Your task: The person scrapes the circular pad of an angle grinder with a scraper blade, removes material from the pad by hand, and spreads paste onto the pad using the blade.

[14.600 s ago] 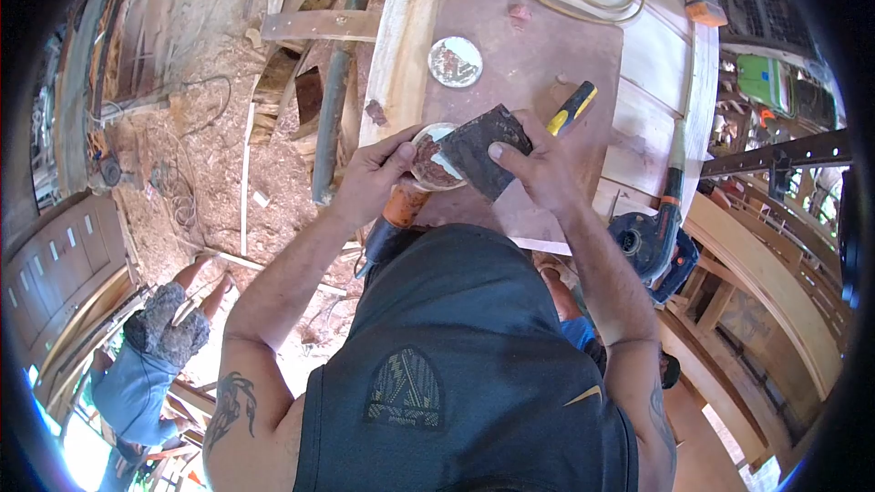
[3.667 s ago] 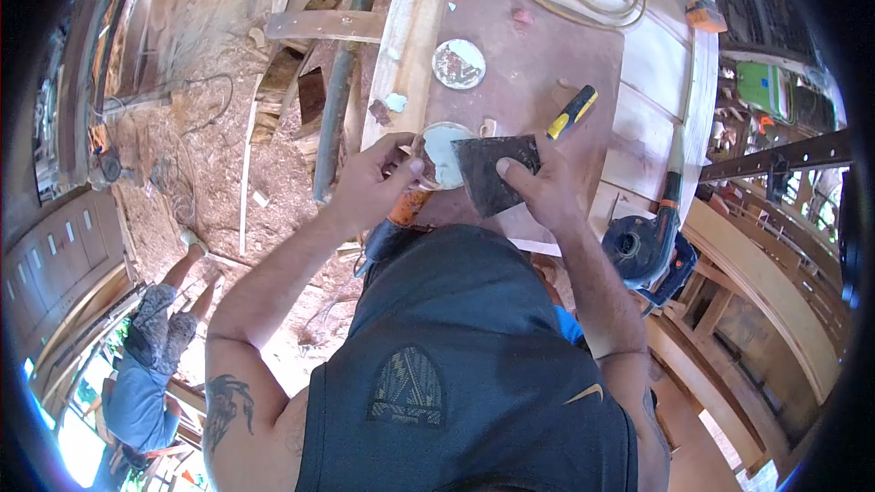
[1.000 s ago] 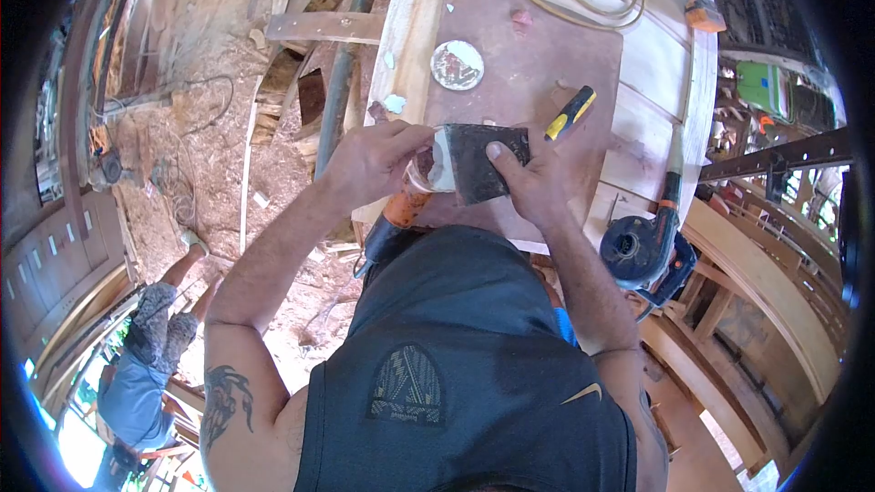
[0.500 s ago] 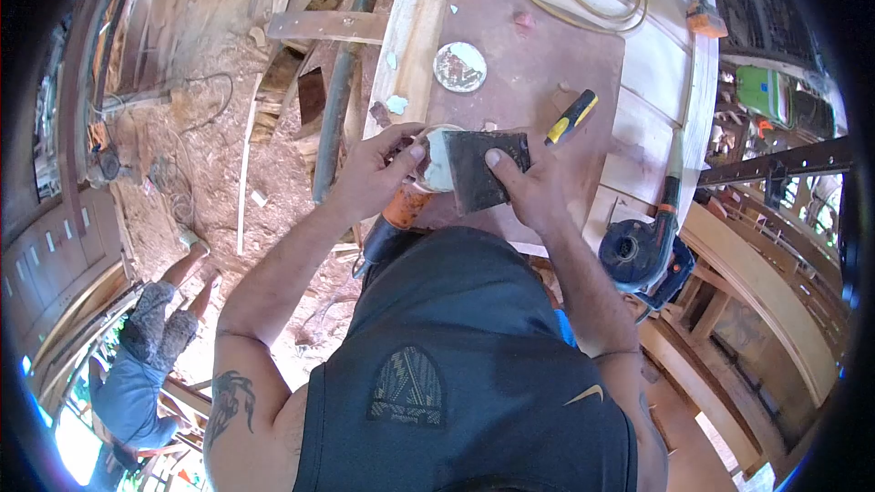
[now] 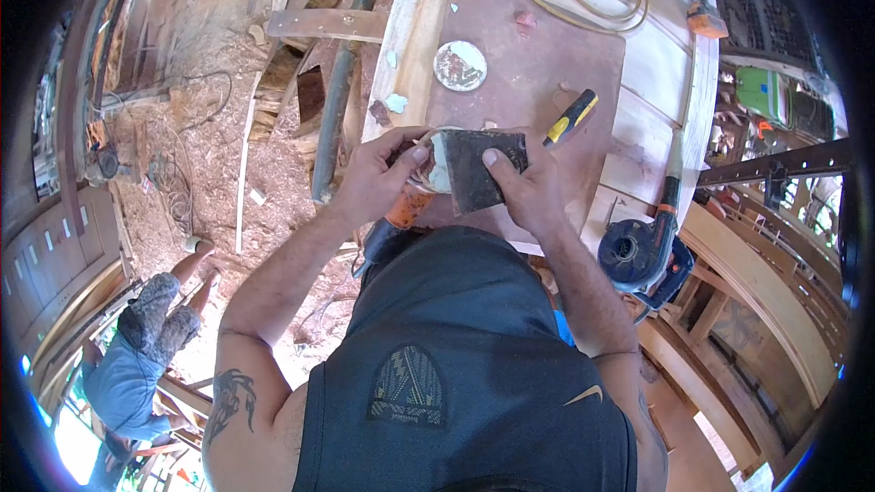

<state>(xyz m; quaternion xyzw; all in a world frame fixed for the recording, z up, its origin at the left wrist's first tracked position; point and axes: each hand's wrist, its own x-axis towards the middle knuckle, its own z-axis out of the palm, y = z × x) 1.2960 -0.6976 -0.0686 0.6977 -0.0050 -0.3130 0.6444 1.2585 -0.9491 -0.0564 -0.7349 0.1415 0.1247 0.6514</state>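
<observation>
My left hand (image 5: pixel 381 178) grips the rim of a round tub (image 5: pixel 441 166) of pale filler, close to my waist. In my right hand (image 5: pixel 530 184) is a dark, square, flat spreader (image 5: pixel 480 173), thumb on its upper face and fingers hidden beneath. The spreader lies across the tub's right side and covers part of the opening. A round lid (image 5: pixel 460 66) smeared with pale and brown residue rests on the brown board (image 5: pixel 519 59) beyond my hands. To the right of it lies a yellow-and-black handled tool (image 5: pixel 571 117).
A blue-black power tool (image 5: pixel 633 251) sits at the table's right edge, a cordless drill (image 5: pixel 700 9) at the far right corner. A coiled hose (image 5: pixel 547 0) crosses the back. An orange-and-black tool (image 5: pixel 407 208) is below my left hand. Another person (image 5: pixel 132 364) bends at lower left.
My hands, the tub and the spreader stay almost in place, with only a slight shift. The other person at lower left has changed posture slightly.
</observation>
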